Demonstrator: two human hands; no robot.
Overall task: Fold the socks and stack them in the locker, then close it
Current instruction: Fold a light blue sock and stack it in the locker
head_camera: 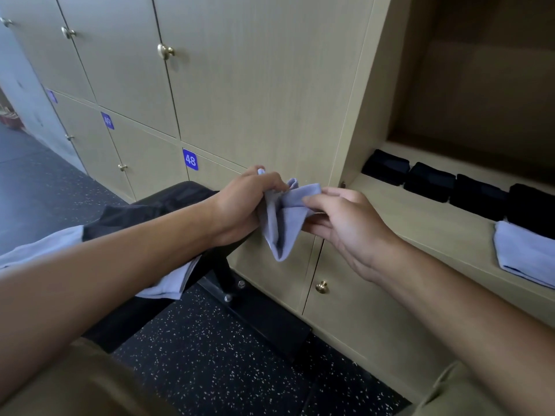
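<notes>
A light grey-blue sock [283,219] hangs in the air between my hands, in front of the locker wall. My left hand [246,205] grips its upper left part with curled fingers. My right hand [345,223] pinches its right end between thumb and fingers. The open locker [420,217] is at the right; on its shelf lie several folded black socks [429,181] in a row and one folded grey-blue sock [525,253] at the front right. More grey-blue socks [168,283] and dark ones [129,214] lie on the black bench, partly hidden by my left forearm.
The black bench [186,193] stands against closed wooden lockers [255,85] with brass knobs; one is numbered 48. A knobbed door [354,307] sits below the open shelf. The bench's metal foot [234,292] rests on a dark speckled floor [225,370].
</notes>
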